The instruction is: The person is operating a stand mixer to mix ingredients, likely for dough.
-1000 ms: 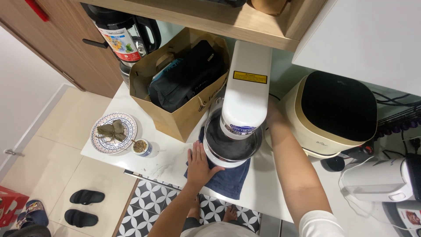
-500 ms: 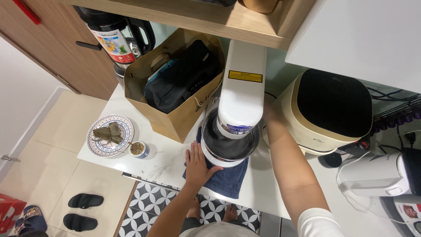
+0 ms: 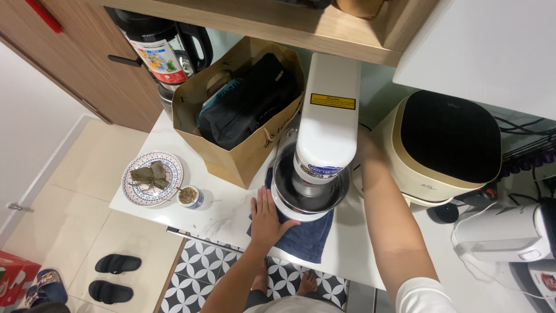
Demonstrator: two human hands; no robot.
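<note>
Left hand (image 3: 267, 219) is flat, palm down, on the dark blue towel (image 3: 301, 240) at the front edge of the white desk (image 3: 231, 211). Fingers are spread, its grip is apart, clamped on nothing. Fingertips touch the base of the white stand mixer (image 3: 326, 124), just beside the steel bowl (image 3: 307, 191).

Right arm (image 3: 394, 220) runs up the mixer's right side, between the mixer and the cream cooker with the black lid (image 3: 443, 145). The right hand is hidden behind the mixer body, so I cannot tell whether its grip is apart or together, or what it touches.

The mixer stands on the towel near the desk's front, head down over the bowl, a yellow label on top of the head. The towel sticks out from under the bowl toward me and hangs a little over the edge.

Around it:
- brown paper bag (image 3: 231, 150) touching the mixer's left side, black bag (image 3: 249, 104) inside
- patterned plate (image 3: 152, 178) with leaf-wrapped food, well left of the hand
- small cup (image 3: 189, 196) just beside the plate
- black thermal jug (image 3: 159, 46) behind the paper bag
- wooden shelf (image 3: 260, 23) above the mixer
- white appliance (image 3: 509, 235) at far right

On the floor: patterned tile (image 3: 202, 266), my bare feet, black slippers (image 3: 113, 275) to the left.
</note>
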